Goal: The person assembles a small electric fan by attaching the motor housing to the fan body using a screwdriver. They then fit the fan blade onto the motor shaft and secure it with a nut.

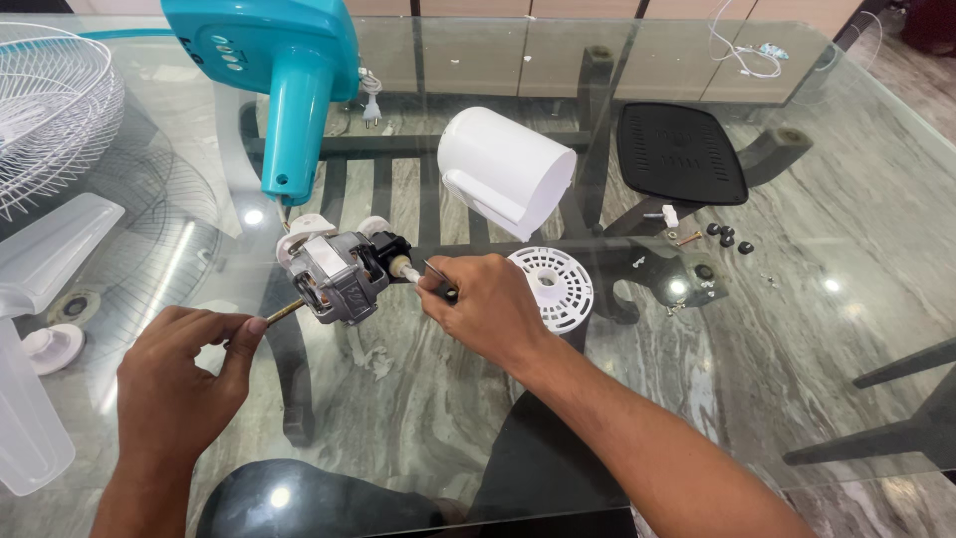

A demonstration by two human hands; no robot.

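- Glass table top [797,329], clear; through it I see dark frame bars and a marbled grey floor.
- Fan motor [337,277], silver metal, standing on the glass near the middle, just below a teal fan stand [297,120].
- My left hand [184,379]: fingers curled together, thumb and fingertip pinching the brass shaft end at the motor's left side.
- My right hand [488,309]: clamped on a small screwdriver [438,279], its tip at the motor's right end.
- White cylindrical housing [508,169], lying on its side; whether anything is inside I cannot tell.
- White slotted disc [554,287], just beside my right hand.
- Black vented cover [680,154], farther right; small dark screws [727,237] loose near it.
- White wire grille [50,110], far left.
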